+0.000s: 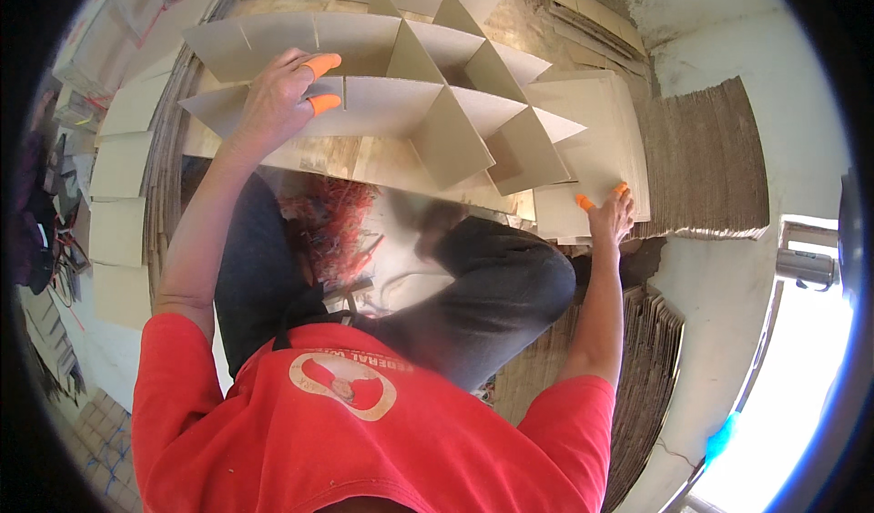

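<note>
Orange covers sit on the thumb and forefinger of both hands. My left hand (pixel 284 96) straddles the top edge of the near long cardboard strip (pixel 387 103), thumb on its near side and forefinger at its far side. This strip belongs to a slotted cardboard divider grid standing on edge, with several cross pieces (pixel 452 137) crossing it at the right. A second long strip (pixel 273 44) runs behind. Over on the right, my right hand (pixel 612 214) rests on a stack of flat cardboard sheets (pixel 596 131), its thumb and forefinger spread apart.
A tall stack of cardboard pieces (pixel 710 162) stands right of the sheets, with another stack (pixel 651 367) below my right arm. More cardboard (pixel 118 162) lines the left side. Reddish shreds (pixel 332 226) lie between my legs. A bright opening (pixel 783 395) is at the lower right.
</note>
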### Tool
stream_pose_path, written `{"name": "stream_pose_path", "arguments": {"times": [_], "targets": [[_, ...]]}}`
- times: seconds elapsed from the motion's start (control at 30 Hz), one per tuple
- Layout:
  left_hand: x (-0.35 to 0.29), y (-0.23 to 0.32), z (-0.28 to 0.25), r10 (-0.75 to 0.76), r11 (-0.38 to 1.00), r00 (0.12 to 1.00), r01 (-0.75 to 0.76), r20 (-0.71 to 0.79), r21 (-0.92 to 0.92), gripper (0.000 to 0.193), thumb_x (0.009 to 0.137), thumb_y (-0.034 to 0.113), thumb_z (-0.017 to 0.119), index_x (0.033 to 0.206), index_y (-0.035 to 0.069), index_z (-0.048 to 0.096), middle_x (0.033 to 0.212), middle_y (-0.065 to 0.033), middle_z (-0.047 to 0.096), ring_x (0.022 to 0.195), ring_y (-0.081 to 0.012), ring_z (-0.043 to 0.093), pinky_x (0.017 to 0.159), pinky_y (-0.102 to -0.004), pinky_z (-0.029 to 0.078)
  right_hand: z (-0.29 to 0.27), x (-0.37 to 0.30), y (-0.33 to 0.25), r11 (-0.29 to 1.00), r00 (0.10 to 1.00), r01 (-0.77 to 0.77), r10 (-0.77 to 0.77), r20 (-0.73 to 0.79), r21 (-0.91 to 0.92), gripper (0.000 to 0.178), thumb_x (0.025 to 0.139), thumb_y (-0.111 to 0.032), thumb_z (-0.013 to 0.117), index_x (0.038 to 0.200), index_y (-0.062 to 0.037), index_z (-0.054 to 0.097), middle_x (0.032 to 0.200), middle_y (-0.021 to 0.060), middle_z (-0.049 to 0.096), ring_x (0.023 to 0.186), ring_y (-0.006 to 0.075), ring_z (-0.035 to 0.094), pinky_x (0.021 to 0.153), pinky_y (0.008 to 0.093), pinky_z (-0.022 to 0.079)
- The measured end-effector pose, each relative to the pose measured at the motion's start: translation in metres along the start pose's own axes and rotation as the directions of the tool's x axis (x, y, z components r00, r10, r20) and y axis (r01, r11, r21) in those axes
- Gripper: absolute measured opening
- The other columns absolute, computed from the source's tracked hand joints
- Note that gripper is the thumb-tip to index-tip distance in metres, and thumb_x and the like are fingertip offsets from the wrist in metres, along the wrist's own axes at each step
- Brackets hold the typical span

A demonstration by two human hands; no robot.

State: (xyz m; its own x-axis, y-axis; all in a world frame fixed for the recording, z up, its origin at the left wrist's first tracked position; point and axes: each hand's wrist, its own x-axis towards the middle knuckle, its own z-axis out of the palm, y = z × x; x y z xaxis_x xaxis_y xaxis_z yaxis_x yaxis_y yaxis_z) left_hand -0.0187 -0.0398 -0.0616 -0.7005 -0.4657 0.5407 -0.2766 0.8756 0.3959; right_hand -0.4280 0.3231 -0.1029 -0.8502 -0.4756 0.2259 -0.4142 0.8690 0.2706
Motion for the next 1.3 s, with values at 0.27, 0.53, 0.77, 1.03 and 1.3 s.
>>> {"name": "stream_pose_path", "arguments": {"times": [0.27, 0.53, 0.77, 1.03, 1.3], "targets": [[-0.003, -0.011, -0.009, -0.016, 0.999, 1.0, 0.015, 0.007, 0.052, 0.04, 0.072, 0.014, 0.077, 0.11, 0.006, 0.066, 0.089, -0.0101, 0.064, 0.083, -0.0275, 0.06, 0.075, -0.0373, 0.049, -0.02, 0.034, 0.027, 0.926, 0.993, -0.105, 0.12, -0.02, 0.363, 0.053, 0.066, -0.03, 0.085, 0.105, -0.0062, 0.058, 0.09, 0.0131, 0.067, 0.092, 0.0356, 0.063, 0.078, 0.0461, 0.049], [-0.003, -0.009, -0.002, -0.09, 0.996, 0.992, 0.089, 0.088, 0.011, 0.045, 0.07, 0.011, 0.078, 0.113, 0.006, 0.066, 0.101, -0.0114, 0.066, 0.092, -0.0269, 0.062, 0.08, -0.0354, 0.05, -0.003, 0.065, 0.077, 0.819, 0.998, 0.048, -0.019, -0.057, 0.572, 0.01, 0.069, -0.005, 0.056, 0.065, 0.0032, 0.05, 0.056, 0.0182, 0.046, 0.053, 0.0185, 0.038, 0.052, 0.04, 0.036], [-0.012, -0.018, -0.018, 0.022, 0.999, 0.999, -0.02, -0.027, 0.041, 0.038, 0.074, 0.018, 0.076, 0.108, 0.005, 0.067, 0.09, -0.0118, 0.064, 0.086, -0.0283, 0.059, 0.074, -0.0385, 0.049, -0.135, 0.061, 0.032, 0.606, 0.887, 0.271, 0.144, -0.438, 0.748, 0.025, 0.084, -0.017, 0.077, 0.104, -0.003, 0.072, 0.076, -0.0042, 0.062, 0.066, 0.0048, 0.05, 0.057, 0.0212, 0.041], [-0.017, -0.031, -0.009, -0.094, 0.995, 0.988, 0.091, 0.125, 0.03, 0.024, 0.076, 0.014, 0.072, 0.099, 0.005, 0.069, 0.086, -0.0134, 0.065, 0.086, -0.0317, 0.062, 0.075, -0.0434, 0.049, -0.293, -0.012, -0.128, 0.157, 0.854, 0.482, -0.307, -0.421, 0.862, 0.057, 0.08, 0.008, 0.068, 0.134, 0.0015, 0.052, 0.098, 0.0127, 0.071, 0.086, 0.0112, 0.066, 0.075, 0.0235, 0.056], [-0.018, -0.033, -0.002, -0.029, 0.998, 0.999, 0.03, 0.028, -0.049, 0.015, 0.077, 0.01, 0.071, 0.091, 0.005, 0.07, 0.078, -0.0143, 0.063, 0.076, -0.0352, 0.062, 0.066, -0.0446, 0.049, -0.297, -0.029, -0.217, 0.017, 0.755, 0.341, -0.6, -0.263, 0.94, 0.062, 0.079, 0.006, 0.072, 0.136, 0.0054, 0.047, 0.098, 0.0129, 0.071, 0.082, 0.0086, 0.065, 0.07, 0.0228, 0.056]]}}
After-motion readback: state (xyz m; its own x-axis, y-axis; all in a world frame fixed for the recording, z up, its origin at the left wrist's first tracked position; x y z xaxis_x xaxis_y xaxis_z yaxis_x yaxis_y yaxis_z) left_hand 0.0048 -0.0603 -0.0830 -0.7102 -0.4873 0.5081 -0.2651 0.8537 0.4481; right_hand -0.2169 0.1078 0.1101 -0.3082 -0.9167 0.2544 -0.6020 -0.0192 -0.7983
